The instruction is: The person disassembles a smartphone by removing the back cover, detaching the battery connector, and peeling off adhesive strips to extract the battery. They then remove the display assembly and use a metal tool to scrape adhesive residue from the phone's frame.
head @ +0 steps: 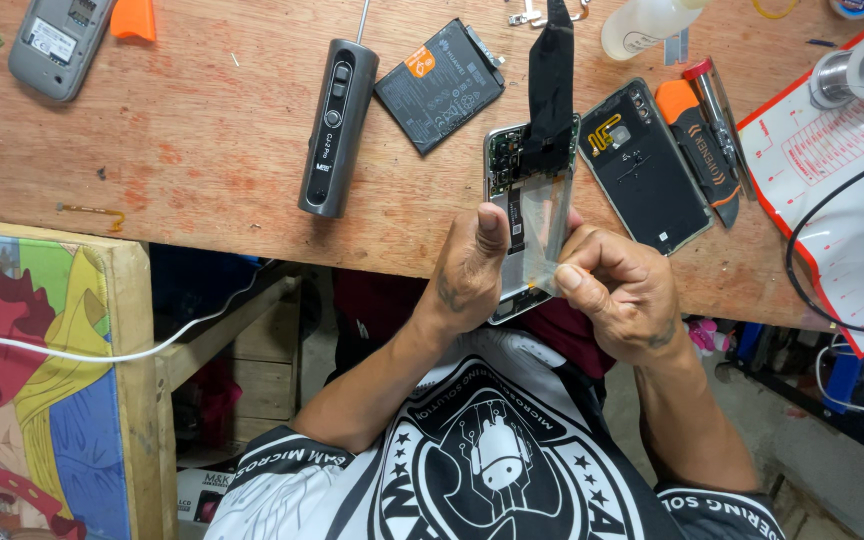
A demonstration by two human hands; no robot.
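Left hand [472,270] grasps the opened phone [527,215] at the near desk [202,150] edge, thumb pressed on its inner frame. Right hand [617,290] pinches a clear film [549,225], prob. adhesive, peeling off the phone. Black battery [439,85] and back cover [642,165] lie farther back, w/ a grey tool [337,125] to the left.

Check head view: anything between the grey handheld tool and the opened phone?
Yes. In the head view a loose black battery lies on the wooden table between the grey handheld tool and the opened phone, which both hands hold.
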